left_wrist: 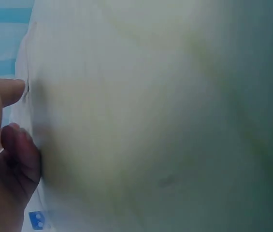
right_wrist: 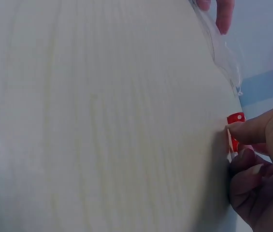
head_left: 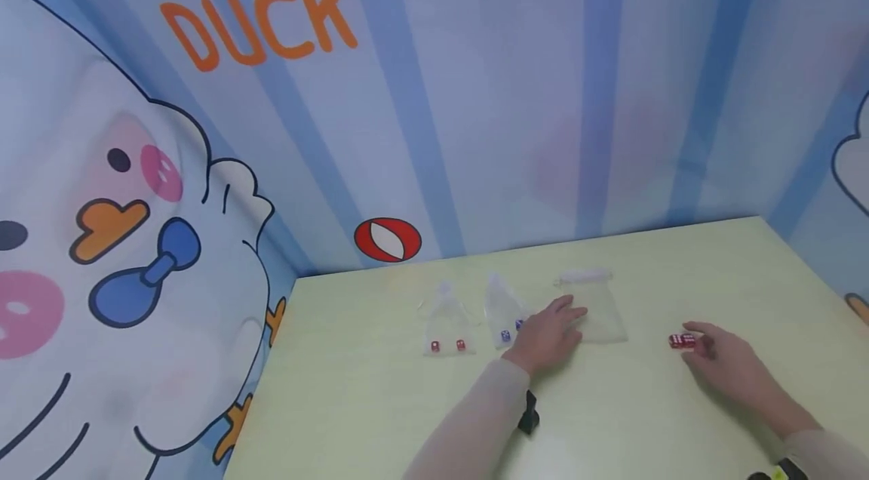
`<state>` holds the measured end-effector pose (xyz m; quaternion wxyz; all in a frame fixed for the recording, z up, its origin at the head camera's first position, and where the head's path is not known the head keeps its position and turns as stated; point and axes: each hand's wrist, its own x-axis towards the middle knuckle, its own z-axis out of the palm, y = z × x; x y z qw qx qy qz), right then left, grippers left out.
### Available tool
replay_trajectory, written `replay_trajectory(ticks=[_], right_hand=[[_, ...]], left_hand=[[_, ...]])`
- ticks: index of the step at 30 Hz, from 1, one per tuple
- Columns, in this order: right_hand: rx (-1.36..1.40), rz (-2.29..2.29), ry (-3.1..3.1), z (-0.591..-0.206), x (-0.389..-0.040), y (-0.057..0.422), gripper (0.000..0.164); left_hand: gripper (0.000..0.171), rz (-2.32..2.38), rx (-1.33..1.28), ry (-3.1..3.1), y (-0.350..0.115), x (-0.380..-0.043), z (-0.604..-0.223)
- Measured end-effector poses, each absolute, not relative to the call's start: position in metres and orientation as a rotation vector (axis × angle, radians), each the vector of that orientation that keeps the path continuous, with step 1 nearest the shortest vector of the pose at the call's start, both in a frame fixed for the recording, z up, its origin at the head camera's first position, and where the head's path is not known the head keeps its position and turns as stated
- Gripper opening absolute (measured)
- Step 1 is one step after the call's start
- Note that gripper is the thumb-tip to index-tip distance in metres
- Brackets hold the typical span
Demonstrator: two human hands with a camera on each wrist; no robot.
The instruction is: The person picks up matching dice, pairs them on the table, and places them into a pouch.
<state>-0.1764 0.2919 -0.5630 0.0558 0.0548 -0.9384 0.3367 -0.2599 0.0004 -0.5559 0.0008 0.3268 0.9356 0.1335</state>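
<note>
Head view, lower right: my right hand (head_left: 733,368) pinches a pair of red dice (head_left: 682,341) between thumb and fingers, the dice sitting at the fingertips, to the left of the palm. Right wrist view agrees: red with white pips near the right edge, thumb laid across. My left hand (head_left: 548,338) lies right of lower centre, well apart from the right, fingers loosely extended over the left edge of a sheer white drawstring bag (head_left: 606,320). Whether they press on the mesh, cannot tell. That bag lies flat between my two hands on the pale yellow table (head_left: 339,404); the held pair is to its right, well away from my left hand. Farther left, two more sheer bags: the middle bag (head_left: 499,302), blue dice (head_left: 505,335) low down, one just beside my left hand; then the left bag (head_left: 446,318), two other red dice (head_left: 461,345) near its bottom edge, spaced apart. Behind: blue-striped wall cloth (head_left: 502,87), orange "DUCK" lettering (head_left: 271,13) upper left.
</note>
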Motion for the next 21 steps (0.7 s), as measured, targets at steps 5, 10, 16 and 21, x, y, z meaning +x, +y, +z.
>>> replay_trajectory(ticks=[5,10,16,21], right_hand=[[0.162,1.026,-2.882,-0.559,-0.186,0.298,0.03],[0.039,1.065,-2.805,-0.551,-0.179,0.295,0.028],[0.121,1.216,-2.635,-0.534,-0.161,0.26,0.019],[0.436,1.351,-2.644,-0.535,-0.151,0.213,0.015]], left_hand=[[0.037,0.413,1.013,2.926,0.002,-0.272,-0.556],[0.034,0.527,0.94,2.897,0.004,-0.276,-0.555],[0.034,0.629,0.898,2.886,0.005,-0.273,-0.56],[0.032,0.665,0.846,2.894,0.002,-0.267,-0.56]])
